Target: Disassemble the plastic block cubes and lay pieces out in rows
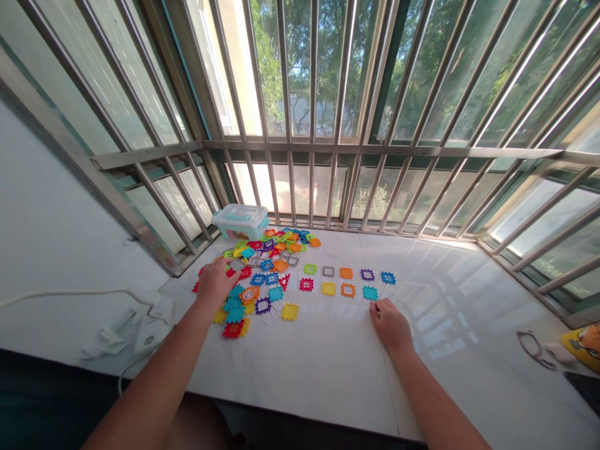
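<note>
Colourful interlocking plastic tiles with notched edges lie on the white tabletop. My left hand [214,282] is over the left side of the tile pile [255,262], thumb and index finger apart, with a red tile [230,273] showing between them. I cannot make out a grip on it. My right hand [391,322] rests on the table with its fingers curled in, just below a teal tile [370,293] and apart from it. Two rows of single tiles run rightward from the pile, including an orange tile [346,273], a yellow tile [329,288] and a blue tile [388,278].
A lidded clear box [240,220] stands behind the pile by the window bars [312,149]. At left lie a white power strip [152,336] with a cable and crumpled tissue [109,342]. Glasses [534,351] and a yellow object [582,345] sit at far right.
</note>
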`<state>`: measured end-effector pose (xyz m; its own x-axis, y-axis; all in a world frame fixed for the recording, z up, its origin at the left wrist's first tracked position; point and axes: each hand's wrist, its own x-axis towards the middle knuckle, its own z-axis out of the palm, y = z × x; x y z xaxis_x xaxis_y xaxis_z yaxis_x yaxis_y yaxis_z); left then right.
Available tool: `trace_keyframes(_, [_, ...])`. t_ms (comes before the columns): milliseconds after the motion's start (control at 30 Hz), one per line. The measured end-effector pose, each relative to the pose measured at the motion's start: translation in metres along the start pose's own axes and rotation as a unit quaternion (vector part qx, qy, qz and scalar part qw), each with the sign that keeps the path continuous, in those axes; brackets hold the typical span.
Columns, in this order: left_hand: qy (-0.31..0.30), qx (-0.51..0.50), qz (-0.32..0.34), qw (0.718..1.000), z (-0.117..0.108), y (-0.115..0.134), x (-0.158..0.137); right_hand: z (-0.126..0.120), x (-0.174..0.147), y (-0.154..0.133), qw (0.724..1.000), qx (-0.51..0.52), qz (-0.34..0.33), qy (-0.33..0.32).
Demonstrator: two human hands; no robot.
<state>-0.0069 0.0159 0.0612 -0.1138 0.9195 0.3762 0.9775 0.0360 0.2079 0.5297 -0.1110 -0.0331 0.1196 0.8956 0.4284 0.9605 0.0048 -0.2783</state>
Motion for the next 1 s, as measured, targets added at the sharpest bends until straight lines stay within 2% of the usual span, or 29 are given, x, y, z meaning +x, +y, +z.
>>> trace_keyframes(67, [-0.018,-0.081,0.029,0.996,0.000,0.031,-0.023,0.000,0.000,0.000,1.000,-0.001,-0.001,-0.002])
trace_keyframes(167, [-0.063,-0.200,0.111,0.972,0.007,0.093,-0.071,-0.001,0.000,0.000,1.000,-0.002,0.001,-0.002])
trace_keyframes(267, [-0.113,-0.290,0.164,0.936,0.024,0.160,-0.127,0.000,0.000,0.000,1.000,-0.002,0.003,0.000])
trace_keyframes(333, [-0.139,-0.313,0.185,0.921,0.038,0.200,-0.158,0.001,0.000,0.000,1.000,-0.003,0.001,0.003])
trace_keyframes(433, [-0.163,-0.323,0.216,0.907,0.054,0.237,-0.187,-0.001,0.001,-0.001,1.000,-0.002,0.000,0.010])
trace_keyframes(500, [-0.157,-0.320,0.228,0.906,0.057,0.245,-0.196,-0.004,0.000,-0.002,1.000,0.016,-0.005,0.013])
trace_keyframes(600, [-0.128,-0.331,0.237,0.904,0.046,0.230,-0.199,-0.014,-0.004,-0.005,0.994,0.087,-0.071,-0.002])
trace_keyframes(700, [-0.099,-0.354,0.224,0.903,0.024,0.187,-0.200,-0.026,-0.011,-0.011,0.964,0.167,-0.200,-0.042])
trace_keyframes(800, [-0.087,-0.334,0.167,0.924,0.001,0.124,-0.208,-0.035,-0.017,-0.023,0.930,0.197,-0.301,-0.078])
trace_keyframes(867, [-0.097,-0.286,0.094,0.949,-0.013,0.074,-0.220,-0.037,-0.020,-0.033,0.912,0.189,-0.349,-0.104])
trace_keyframes(933, [-0.113,-0.210,0.001,0.971,-0.025,0.021,-0.238,-0.038,-0.022,-0.042,0.900,0.170,-0.379,-0.132])
trace_keyframes(1000, [-0.098,-0.146,-0.076,0.981,-0.034,-0.033,-0.258,-0.036,-0.022,-0.047,0.900,0.157,-0.379,-0.148])
